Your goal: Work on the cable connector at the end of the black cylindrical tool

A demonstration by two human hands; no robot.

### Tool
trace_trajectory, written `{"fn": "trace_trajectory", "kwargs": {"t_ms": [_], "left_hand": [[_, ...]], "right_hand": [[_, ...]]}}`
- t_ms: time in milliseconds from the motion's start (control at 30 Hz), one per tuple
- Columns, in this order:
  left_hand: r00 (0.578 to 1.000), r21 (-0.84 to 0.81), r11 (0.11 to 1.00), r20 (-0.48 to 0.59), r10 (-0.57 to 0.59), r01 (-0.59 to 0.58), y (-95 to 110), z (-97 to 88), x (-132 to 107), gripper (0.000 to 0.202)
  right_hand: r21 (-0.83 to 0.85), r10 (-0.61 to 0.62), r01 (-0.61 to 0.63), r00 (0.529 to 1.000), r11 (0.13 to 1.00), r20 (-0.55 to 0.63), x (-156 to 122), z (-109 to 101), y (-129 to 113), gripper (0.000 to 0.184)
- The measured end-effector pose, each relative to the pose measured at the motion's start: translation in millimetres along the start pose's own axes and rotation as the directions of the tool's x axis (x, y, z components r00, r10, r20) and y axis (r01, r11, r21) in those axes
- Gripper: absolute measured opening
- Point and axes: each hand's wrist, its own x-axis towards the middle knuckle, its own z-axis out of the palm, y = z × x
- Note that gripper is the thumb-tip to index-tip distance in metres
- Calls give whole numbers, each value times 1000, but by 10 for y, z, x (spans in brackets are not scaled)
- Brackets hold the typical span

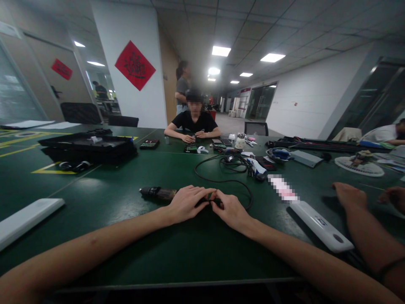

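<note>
In the lower middle of the frame, the left hand and the right hand meet fingertip to fingertip on the dark green table. The left hand curls over the dark cylindrical power screwdriver, which lies flat with its tip pointing towards the left of the frame. The right hand's fingers pinch the tool's rear end, where the thin black cord leaves it and loops up towards the centre. Just right of the hands lies a long white flat device, and beyond it, at the right edge, another person's forearm rests on the table. A stack of black trays sits at the middle left.
</note>
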Motion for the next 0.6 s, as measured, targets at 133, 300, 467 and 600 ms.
{"fn": "trace_trajectory", "kwargs": {"t_ms": [133,300,467,600], "left_hand": [[1000,-11,1000,3,9,-9,9,-14,-3,56],[1000,1,1000,3,1,-1,-4,5,0,52],[1000,1,1000,1,5,-5,-8,21,-2,56],[1000,3,1000,-5,1,-1,-4,13,0,53]], "right_hand": [[-1,0,0,1000,1000,-12,1,8,13,16],[-2,-7,7,1000,1000,-12,6,29,32,15],[-11,-4,4,1000,1000,-25,4,38,40,12],[-4,-13,13,1000,1000,-16,-4,20,22,11]]}}
